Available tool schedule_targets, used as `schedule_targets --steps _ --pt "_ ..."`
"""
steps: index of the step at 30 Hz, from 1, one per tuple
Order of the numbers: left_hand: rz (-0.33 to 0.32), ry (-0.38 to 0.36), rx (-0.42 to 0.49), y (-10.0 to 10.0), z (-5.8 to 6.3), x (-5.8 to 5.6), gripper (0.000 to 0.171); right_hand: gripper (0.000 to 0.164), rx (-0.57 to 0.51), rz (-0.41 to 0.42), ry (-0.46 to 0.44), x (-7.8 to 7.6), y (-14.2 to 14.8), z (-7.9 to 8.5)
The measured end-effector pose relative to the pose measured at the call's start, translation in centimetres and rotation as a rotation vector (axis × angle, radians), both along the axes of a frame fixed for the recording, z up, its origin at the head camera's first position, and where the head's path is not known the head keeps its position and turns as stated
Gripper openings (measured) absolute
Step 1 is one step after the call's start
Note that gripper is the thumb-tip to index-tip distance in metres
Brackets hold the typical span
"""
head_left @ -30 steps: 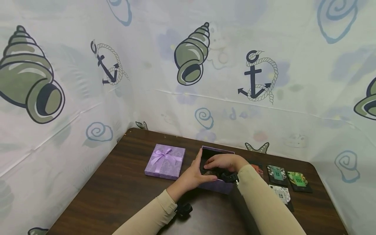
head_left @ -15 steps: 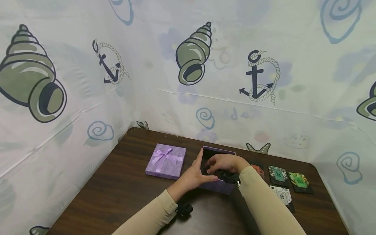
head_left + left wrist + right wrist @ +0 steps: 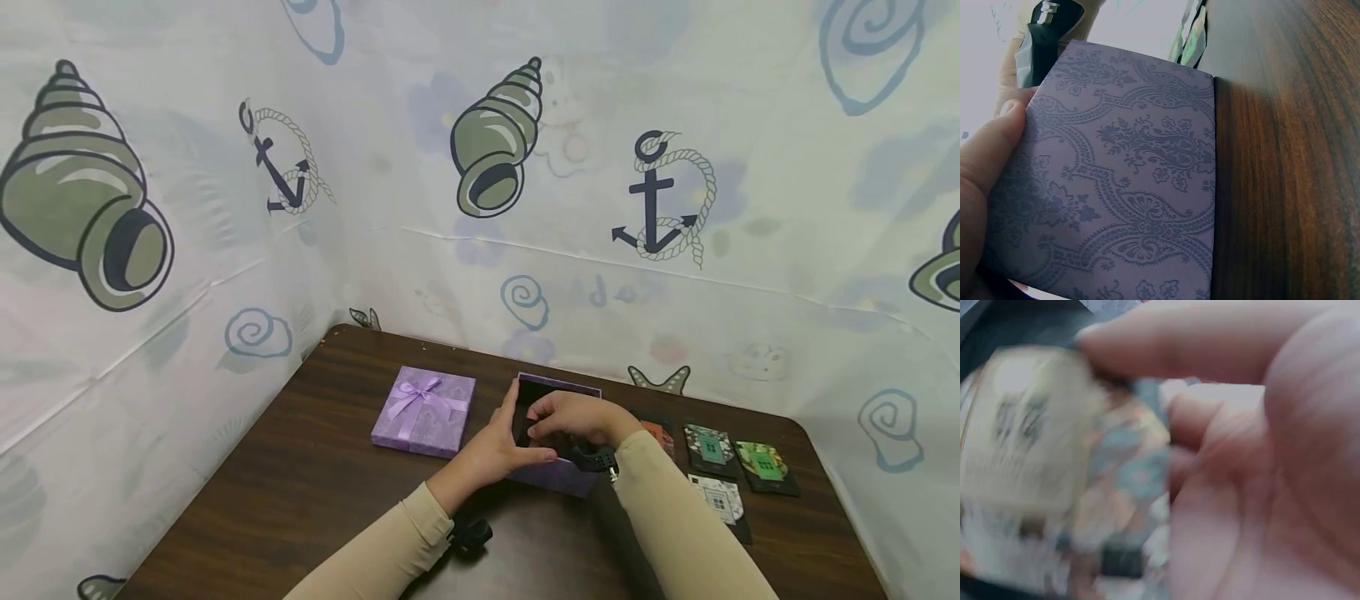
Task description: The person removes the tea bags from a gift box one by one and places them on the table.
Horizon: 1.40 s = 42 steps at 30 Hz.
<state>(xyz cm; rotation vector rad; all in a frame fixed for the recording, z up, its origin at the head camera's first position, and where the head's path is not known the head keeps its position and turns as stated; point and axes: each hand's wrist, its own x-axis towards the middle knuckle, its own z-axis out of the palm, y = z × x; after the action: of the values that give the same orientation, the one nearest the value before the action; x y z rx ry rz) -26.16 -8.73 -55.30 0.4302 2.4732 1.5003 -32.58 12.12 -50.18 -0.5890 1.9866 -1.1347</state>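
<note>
A lidless purple patterned gift box (image 3: 555,478) with a dark inside stands on the table, its patterned outer wall (image 3: 1122,169) filling the left wrist view. My left hand (image 3: 491,450) rests against its near left corner. The thumb lies along the front rim and a straight finger runs up the left side; the other fingers are hidden. Inside the box opening, my right hand (image 3: 573,417) pinches a flat packet (image 3: 1029,437) with a pale label and a floral print. That packet looks blurred in the right wrist view, and my hand mostly hides it in the head view.
The purple lid (image 3: 423,412) with a ribbon bow lies left of the box. To the right lie a red packet (image 3: 660,435), a teal-labelled packet (image 3: 709,450), a green packet (image 3: 765,465) and a white packet (image 3: 718,502). A printed curtain (image 3: 375,208) hangs behind the dark wooden table (image 3: 300,467).
My right hand has shifted slightly inside the box, its fingertips rising a little. My left hand stays at the box corner, and the lid and loose packets have not moved.
</note>
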Motion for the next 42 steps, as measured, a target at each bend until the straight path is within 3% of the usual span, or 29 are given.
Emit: schedule_targets --steps 7,12,18,22,27,30,36,42 --pt "0.005 0.028 0.002 -0.1 -0.1 -0.1 0.136 0.014 -0.195 -0.082 -0.046 0.1 0.4 -0.2" --pt "0.009 0.012 0.004 -0.1 -0.3 0.0 0.136 0.012 -0.214 -0.117 -0.014 0.1 0.8 -0.7" --pt "0.000 0.002 0.016 0.0 -0.5 0.1 0.136 0.021 -0.239 -0.163 0.028 0.5 1.5 -1.1" --pt "-0.011 -0.010 0.024 0.1 -0.5 0.2 0.136 0.024 -0.223 -0.176 0.072 1.1 2.0 -0.7" --pt "-0.003 0.007 0.007 0.2 -0.5 0.1 0.138 0.026 -0.133 -0.195 0.254 2.1 2.2 0.1" --pt "0.003 0.019 0.003 0.1 -0.4 0.0 0.138 0.035 -0.087 -0.231 0.342 2.9 2.3 0.4" --pt "0.005 0.012 0.003 0.1 -0.3 -0.1 0.139 0.073 -0.089 -0.306 0.376 4.7 2.9 0.7" --pt "0.023 0.010 -0.005 0.2 -0.1 0.0 0.137 0.073 -0.096 -0.422 0.394 6.7 3.3 0.7"
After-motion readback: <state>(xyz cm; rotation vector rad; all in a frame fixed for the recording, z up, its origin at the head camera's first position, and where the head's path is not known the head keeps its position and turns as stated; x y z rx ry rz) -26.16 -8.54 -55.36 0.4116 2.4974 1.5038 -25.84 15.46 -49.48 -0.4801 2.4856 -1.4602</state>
